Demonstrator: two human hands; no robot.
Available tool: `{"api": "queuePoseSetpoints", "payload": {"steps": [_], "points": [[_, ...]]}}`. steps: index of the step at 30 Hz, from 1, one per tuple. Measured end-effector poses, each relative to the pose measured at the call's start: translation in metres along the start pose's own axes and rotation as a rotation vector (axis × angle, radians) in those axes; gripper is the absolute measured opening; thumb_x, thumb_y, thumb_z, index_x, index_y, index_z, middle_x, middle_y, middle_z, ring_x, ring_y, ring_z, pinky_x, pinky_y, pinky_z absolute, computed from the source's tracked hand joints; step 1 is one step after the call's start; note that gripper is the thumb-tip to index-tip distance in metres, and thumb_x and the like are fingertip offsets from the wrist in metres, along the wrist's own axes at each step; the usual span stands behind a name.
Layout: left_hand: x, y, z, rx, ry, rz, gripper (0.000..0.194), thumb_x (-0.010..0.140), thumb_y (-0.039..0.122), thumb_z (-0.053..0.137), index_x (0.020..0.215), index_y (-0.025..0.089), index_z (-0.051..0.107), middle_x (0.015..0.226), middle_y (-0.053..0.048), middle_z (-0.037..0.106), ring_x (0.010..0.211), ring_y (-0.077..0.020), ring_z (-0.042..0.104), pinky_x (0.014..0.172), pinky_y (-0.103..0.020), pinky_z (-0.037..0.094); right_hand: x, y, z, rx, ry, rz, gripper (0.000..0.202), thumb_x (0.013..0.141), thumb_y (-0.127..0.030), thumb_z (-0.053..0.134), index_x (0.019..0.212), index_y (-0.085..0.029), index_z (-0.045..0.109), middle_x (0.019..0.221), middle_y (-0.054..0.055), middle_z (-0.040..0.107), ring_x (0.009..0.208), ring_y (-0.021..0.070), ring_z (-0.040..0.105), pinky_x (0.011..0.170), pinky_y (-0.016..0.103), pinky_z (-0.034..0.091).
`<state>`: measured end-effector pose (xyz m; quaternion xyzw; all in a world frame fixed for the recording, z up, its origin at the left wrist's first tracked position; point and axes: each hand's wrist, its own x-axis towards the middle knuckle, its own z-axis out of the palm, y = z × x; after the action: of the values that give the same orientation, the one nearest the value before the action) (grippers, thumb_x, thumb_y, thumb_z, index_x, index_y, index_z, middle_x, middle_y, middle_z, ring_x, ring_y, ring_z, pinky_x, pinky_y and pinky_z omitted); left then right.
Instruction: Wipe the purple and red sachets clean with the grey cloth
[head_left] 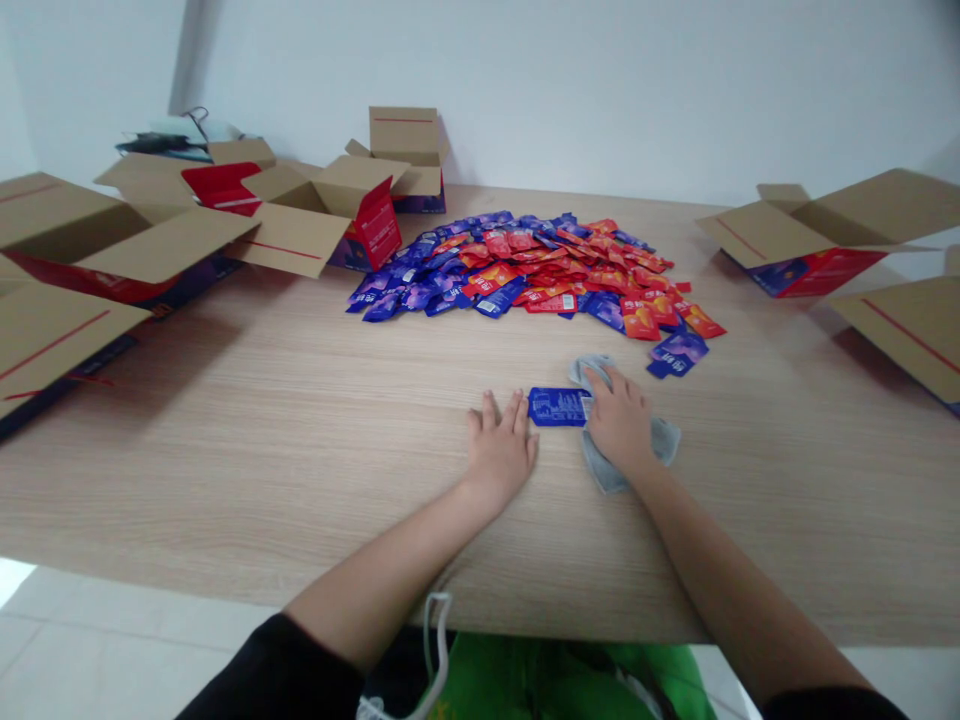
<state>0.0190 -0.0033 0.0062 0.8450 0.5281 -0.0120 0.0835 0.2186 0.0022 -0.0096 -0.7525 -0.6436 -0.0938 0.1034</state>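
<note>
Blue, white-printed packet [553, 407], flat; left grip [501, 448] spread, right grip [621, 422] bunched around cloth [666, 438].

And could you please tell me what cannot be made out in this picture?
All in the head view:
- Blue packet, right end: covered by the right hand and grey cloth.
- Its fine print: too small and blurred.
- Pile, lower packets: hidden by upper ones.
- Nearest left box: cut off by the left edge.

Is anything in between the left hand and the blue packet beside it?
Nothing visible: the left hand is right beside the blue packet. The grey cloth under the right hand is at the packet's other end.
</note>
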Motion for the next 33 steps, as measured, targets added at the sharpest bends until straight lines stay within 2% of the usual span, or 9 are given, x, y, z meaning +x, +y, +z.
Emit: {"api": "queuePoseSetpoints", "payload": {"steps": [4,8,11,14,17,20,29,33], "points": [[0.0,0.0,-0.001,-0.005,-0.004,-0.005,0.062,0.099,0.043,0.029,0.156,0.018,0.025,0.164,-0.001,0.02,0.147,-0.046,0.015,0.112,-0.066,0.023,0.001,0.027,0.001,0.035,-0.007,0.026,0.053,0.088,-0.016,0.042,0.139,-0.022,0.055,0.142,0.017,0.049,0.117,0.0335,0.048,0.092,0.048,0.041],[0.0,0.0,0.0,0.002,-0.003,-0.004,0.062,0.099,0.043,0.029,0.157,0.019,0.024,0.164,-0.002,0.019,0.147,-0.0452,0.015,0.112,-0.065,0.023,0.016,0.027,-0.005,0.18,0.055,0.024,0.056,0.084,-0.007,0.038,0.136,-0.016,0.057,0.132,0.017,0.053,0.123,0.028,0.049,0.1,0.044,0.04],[-0.001,0.0,0.001,0.001,0.001,-0.008,0.063,0.1,0.044,0.028,0.157,0.019,0.023,0.164,-0.002,0.019,0.147,-0.0451,0.014,0.112,-0.065,0.023,0.03,0.002,-0.013,0.311,0.147,-0.031,0.059,0.083,-0.006,0.036,0.137,-0.018,0.056,0.134,0.015,0.052,0.126,0.0258,0.047,0.103,0.043,0.039],[-0.001,0.001,0.001,-0.001,0.008,-0.012,0.062,0.099,0.043,0.028,0.157,0.021,0.022,0.165,-0.001,0.018,0.148,-0.0445,0.012,0.113,-0.065,0.023,0.036,-0.037,-0.018,0.4,0.185,-0.135,0.06,0.085,-0.008,0.036,0.138,-0.024,0.056,0.142,0.011,0.048,0.129,0.0254,0.044,0.104,0.044,0.037],[0.0,0.001,-0.002,0.005,-0.039,-0.011,0.065,0.098,0.043,0.033,0.157,0.021,0.022,0.164,-0.002,0.02,0.148,-0.0445,0.01,0.113,-0.065,0.022,0.031,-0.071,-0.015,0.331,0.058,-0.253,0.055,0.089,-0.014,0.039,0.139,-0.027,0.055,0.148,0.009,0.045,0.127,0.0272,0.043,0.102,0.045,0.036],[0.001,0.002,-0.004,0.007,-0.082,-0.013,0.064,0.097,0.041,0.034,0.157,0.018,0.025,0.163,-0.004,0.023,0.149,-0.044,0.009,0.114,-0.066,0.02,0.024,-0.082,-0.008,0.221,-0.06,-0.321,0.049,0.092,-0.022,0.042,0.139,-0.025,0.054,0.146,0.011,0.048,0.125,0.0287,0.044,0.101,0.045,0.034],[0.0,0.002,-0.003,0.004,-0.036,-0.013,0.065,0.099,0.044,0.032,0.157,0.018,0.022,0.164,0.0,0.018,0.148,-0.0453,0.011,0.113,-0.066,0.022,0.016,-0.063,-0.007,0.118,-0.037,-0.278,0.048,0.093,-0.021,0.041,0.138,-0.026,0.054,0.144,0.01,0.051,0.123,0.0281,0.045,0.097,0.043,0.034],[0.0,0.001,-0.001,0.003,-0.013,0.0,0.063,0.1,0.045,0.028,0.157,0.018,0.024,0.164,0.0,0.019,0.147,-0.0466,0.013,0.112,-0.066,0.023,0.011,-0.042,-0.004,0.077,-0.006,-0.191,0.05,0.09,-0.018,0.043,0.138,-0.026,0.055,0.141,0.01,0.052,0.121,0.0289,0.046,0.094,0.043,0.037]]}}
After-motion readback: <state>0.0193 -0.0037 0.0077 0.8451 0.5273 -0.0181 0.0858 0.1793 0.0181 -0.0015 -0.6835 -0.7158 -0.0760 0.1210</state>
